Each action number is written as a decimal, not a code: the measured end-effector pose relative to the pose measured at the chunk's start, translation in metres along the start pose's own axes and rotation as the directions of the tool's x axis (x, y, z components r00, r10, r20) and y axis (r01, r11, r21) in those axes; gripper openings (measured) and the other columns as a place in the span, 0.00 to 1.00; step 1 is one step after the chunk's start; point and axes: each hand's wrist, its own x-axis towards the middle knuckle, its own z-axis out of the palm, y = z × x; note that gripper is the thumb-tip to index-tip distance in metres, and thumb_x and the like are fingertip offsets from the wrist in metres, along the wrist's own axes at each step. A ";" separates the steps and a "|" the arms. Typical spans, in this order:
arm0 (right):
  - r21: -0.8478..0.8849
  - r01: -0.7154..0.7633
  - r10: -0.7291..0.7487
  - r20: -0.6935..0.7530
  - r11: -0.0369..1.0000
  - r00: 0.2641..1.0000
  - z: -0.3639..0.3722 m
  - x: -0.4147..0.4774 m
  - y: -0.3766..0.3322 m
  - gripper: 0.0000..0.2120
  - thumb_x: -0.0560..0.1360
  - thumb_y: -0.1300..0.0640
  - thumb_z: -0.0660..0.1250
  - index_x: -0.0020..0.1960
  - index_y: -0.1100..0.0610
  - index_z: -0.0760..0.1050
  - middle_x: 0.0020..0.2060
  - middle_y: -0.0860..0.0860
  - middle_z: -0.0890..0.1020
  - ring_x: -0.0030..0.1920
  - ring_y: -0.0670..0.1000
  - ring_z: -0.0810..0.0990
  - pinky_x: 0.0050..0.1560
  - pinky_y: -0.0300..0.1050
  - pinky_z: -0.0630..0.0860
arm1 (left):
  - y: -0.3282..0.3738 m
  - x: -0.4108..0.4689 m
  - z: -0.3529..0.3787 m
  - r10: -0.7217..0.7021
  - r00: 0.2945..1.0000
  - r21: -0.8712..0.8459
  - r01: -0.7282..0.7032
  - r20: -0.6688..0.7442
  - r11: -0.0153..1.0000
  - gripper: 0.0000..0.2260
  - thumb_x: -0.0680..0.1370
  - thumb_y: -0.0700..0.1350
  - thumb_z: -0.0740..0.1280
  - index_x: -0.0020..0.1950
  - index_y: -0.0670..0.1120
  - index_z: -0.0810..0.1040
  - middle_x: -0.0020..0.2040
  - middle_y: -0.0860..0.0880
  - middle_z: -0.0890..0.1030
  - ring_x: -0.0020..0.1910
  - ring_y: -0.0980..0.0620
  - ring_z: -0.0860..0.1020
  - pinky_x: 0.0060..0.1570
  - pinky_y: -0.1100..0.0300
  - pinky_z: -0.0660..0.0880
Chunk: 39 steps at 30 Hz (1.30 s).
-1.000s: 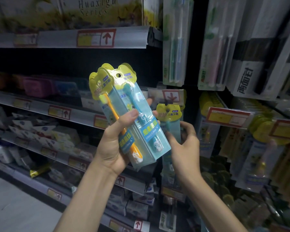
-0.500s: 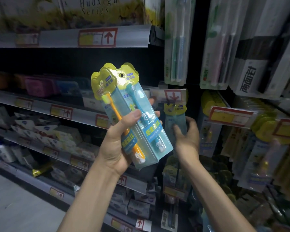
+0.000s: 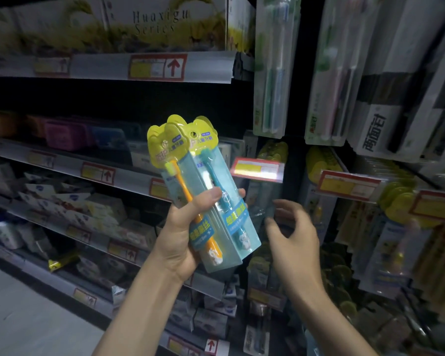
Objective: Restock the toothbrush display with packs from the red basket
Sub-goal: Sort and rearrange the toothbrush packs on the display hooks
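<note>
Now my left hand (image 3: 183, 242) grips two toothbrush packs (image 3: 206, 199); my right hand (image 3: 290, 232) hangs open, empty, beside the hanging display (image 3: 270, 160).

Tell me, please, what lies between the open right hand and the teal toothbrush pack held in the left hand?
In the head view, nothing held: the right hand is apart from the teal toothbrush pack in the left hand; only dim hanging stock behind shows through the gap.

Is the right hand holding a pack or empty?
Empty: the right hand is open, fingers spread, beside the packs in the left hand.
</note>
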 end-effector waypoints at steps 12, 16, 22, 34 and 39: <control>0.301 -0.016 -0.109 0.397 0.954 0.911 -0.024 -0.040 -0.033 0.20 0.65 0.52 0.84 0.55 0.49 0.84 0.45 0.52 0.86 0.47 0.53 0.84 0.50 0.48 0.81 | -0.029 -0.038 0.000 -0.138 0.985 0.101 0.149 -0.106 0.984 0.13 0.67 0.38 0.74 0.51 0.43 0.89 0.48 0.38 0.87 0.41 0.44 0.87 0.39 0.52 0.84; 0.161 0.081 -0.148 0.467 0.984 0.872 -0.020 -0.045 -0.026 0.29 0.58 0.48 0.86 0.57 0.43 0.81 0.50 0.49 0.81 0.49 0.49 0.82 0.51 0.43 0.79 | -0.038 -0.044 0.005 -0.179 0.967 0.064 0.194 -0.183 0.979 0.17 0.67 0.39 0.76 0.56 0.40 0.87 0.54 0.34 0.86 0.48 0.38 0.86 0.47 0.47 0.85; 0.109 -0.009 -0.052 0.543 0.994 0.838 -0.021 -0.045 -0.026 0.16 0.64 0.50 0.83 0.49 0.43 0.82 0.48 0.49 0.76 0.45 0.43 0.77 0.47 0.31 0.71 | -0.038 -0.052 0.010 -0.251 0.938 0.007 0.260 -0.239 0.966 0.22 0.66 0.46 0.81 0.59 0.42 0.87 0.57 0.33 0.85 0.57 0.31 0.84 0.62 0.31 0.77; 0.286 -0.305 0.091 0.577 0.908 0.811 -0.020 -0.043 -0.027 0.10 0.68 0.55 0.71 0.47 0.58 0.77 0.41 0.51 0.81 0.43 0.48 0.79 0.47 0.44 0.76 | -0.042 -0.054 0.008 -0.273 0.935 -0.039 0.271 -0.226 0.962 0.23 0.64 0.44 0.82 0.57 0.41 0.86 0.53 0.35 0.85 0.47 0.38 0.85 0.51 0.40 0.84; 0.269 -0.292 0.110 0.535 0.918 0.838 -0.022 -0.045 -0.029 0.02 0.79 0.64 0.68 0.48 0.62 0.76 0.38 0.49 0.81 0.39 0.46 0.79 0.39 0.36 0.76 | -0.046 -0.055 0.009 -0.258 0.941 -0.059 0.252 -0.218 0.966 0.22 0.61 0.44 0.83 0.54 0.44 0.88 0.52 0.37 0.87 0.45 0.40 0.87 0.45 0.44 0.85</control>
